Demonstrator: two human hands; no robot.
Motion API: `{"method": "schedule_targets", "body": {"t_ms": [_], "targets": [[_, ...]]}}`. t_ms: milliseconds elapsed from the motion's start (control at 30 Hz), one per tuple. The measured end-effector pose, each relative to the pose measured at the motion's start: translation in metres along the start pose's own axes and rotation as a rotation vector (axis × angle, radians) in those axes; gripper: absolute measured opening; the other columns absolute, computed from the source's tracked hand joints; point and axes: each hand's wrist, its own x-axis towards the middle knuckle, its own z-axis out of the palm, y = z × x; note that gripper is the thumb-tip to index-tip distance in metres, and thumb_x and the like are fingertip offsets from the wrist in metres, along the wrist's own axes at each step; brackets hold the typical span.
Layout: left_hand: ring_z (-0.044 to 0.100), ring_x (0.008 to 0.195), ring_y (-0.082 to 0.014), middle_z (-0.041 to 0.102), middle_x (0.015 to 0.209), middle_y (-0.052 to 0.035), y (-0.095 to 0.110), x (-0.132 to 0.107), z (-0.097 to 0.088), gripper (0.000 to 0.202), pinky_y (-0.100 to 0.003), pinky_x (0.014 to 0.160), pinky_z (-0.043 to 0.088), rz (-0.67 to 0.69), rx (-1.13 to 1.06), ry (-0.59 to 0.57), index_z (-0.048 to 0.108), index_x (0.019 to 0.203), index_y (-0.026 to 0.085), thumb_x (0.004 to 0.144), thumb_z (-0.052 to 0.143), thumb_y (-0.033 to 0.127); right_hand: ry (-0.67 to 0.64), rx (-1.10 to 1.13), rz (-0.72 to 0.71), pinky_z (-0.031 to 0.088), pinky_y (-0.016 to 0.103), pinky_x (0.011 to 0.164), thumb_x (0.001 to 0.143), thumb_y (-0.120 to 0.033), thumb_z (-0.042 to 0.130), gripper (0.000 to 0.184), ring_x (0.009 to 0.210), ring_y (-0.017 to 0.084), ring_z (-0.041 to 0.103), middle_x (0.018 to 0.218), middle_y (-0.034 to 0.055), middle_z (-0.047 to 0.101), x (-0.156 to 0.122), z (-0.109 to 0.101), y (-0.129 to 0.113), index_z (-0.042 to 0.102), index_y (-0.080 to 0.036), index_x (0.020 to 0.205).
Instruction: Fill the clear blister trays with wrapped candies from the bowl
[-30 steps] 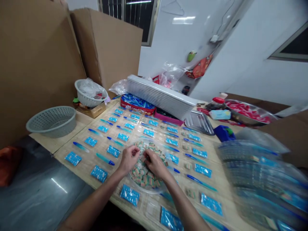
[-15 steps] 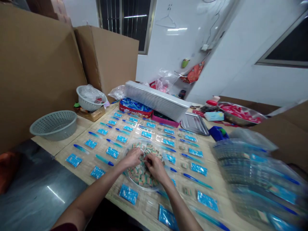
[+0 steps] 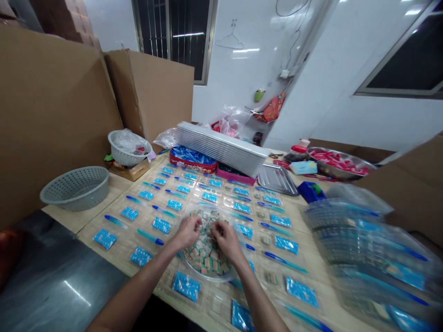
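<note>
My left hand (image 3: 188,231) and right hand (image 3: 226,237) have edged apart, pinched narrow, contents impossible to tell, over the bowl (image 3: 204,277) of small blocks (image 3: 209,263) on the desk (image 3: 117,188), likely central for two-handed reach.

- Upper left: large cardboard boxes (image 3: 55,115).
- Top, left of centre: a barred window (image 3: 152,37).
- Top centre: a wire hanger (image 3: 230,46) on the white wall (image 3: 228,97).
- Upper right: another dark window (image 3: 401,69).
- Above centre, toward the right: an orange-red bag (image 3: 274,108), hanging.
- Left: a grey basket (image 3: 71,202); behind it, a white basket (image 3: 125,159) holding clear plastic (image 3: 126,139).
- Right of centre: a metal tray (image 3: 279,180), bare.
- Lower left: grey floor (image 3: 44,276).
</note>
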Motion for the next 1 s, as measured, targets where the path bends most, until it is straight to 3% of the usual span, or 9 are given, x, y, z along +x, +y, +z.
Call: {"method": "schedule_targets", "body": {"t_ms": [100,167,300,433,733,1000], "targets": [[0.056,0.061,-0.0139,0.058,0.063,0.0011,0.002,-0.004,0.002,0.019,-0.023,0.057,0.044,-0.107,-0.281,0.105,0.064,0.084,0.015,0.068,0.056,0.011,-0.027,0.387,0.129,0.034,0.025,0.056,0.066,-0.030,0.061,0.015,0.058,0.015,0.047,0.058,-0.0033,0.050,0.000,-0.002,-0.004,0.051,-0.020,0.064],[0.058,0.057,-0.0142,0.059,0.063,0.0007,0.004,-0.009,0.005,0.018,-0.023,0.053,0.045,-0.196,-0.547,0.114,0.063,0.085,0.014,0.068,0.059,0.015,-0.074,0.626,0.221,0.034,0.024,0.054,0.062,-0.034,0.067,0.022,0.054,0.013,0.046,0.057,-0.0049,0.049,-0.001,-0.001,-0.009,0.051,-0.020,0.065],[0.061,0.051,-0.0152,0.061,0.064,0.0000,0.007,-0.016,0.013,0.029,-0.023,0.046,0.046,-0.302,-0.947,0.097,0.060,0.089,0.013,0.064,0.068,0.024,-0.086,0.839,0.337,0.038,0.024,0.055,0.057,-0.036,0.075,0.028,0.054,0.013,0.050,0.058,-0.0034,0.054,-0.006,0.006,-0.016,0.054,-0.019,0.067],[0.060,0.047,-0.0144,0.061,0.061,0.0008,0.009,-0.020,0.015,0.034,-0.024,0.045,0.046,-0.314,-1.047,0.099,0.061,0.087,0.011,0.058,0.074,0.023,-0.026,0.860,0.342,0.039,0.024,0.054,0.055,-0.033,0.076,0.027,0.054,0.013,0.051,0.058,-0.0033,0.057,-0.008,0.015,-0.015,0.057,-0.019,0.068],[0.062,0.053,-0.0135,0.066,0.070,-0.0015,0.016,-0.022,0.008,0.035,-0.025,0.053,0.050,-0.266,-1.199,0.033,0.064,0.082,0.010,0.051,0.078,0.020,0.043,0.570,0.213,0.038,0.024,0.051,0.065,-0.030,0.067,0.015,0.052,0.014,0.051,0.057,-0.0038,0.055,-0.008,0.016,-0.012,0.057,-0.019,0.069],[0.059,0.050,-0.0118,0.064,0.059,0.0010,0.015,-0.020,0.010,0.029,-0.023,0.051,0.047,-0.307,-1.181,0.080,0.064,0.077,0.011,0.050,0.073,0.016,0.032,0.693,0.271,0.049,0.027,0.057,0.065,-0.031,0.067,0.016,0.058,0.014,0.054,0.066,-0.0024,0.055,-0.011,0.017,-0.014,0.055,-0.020,0.070]]}}
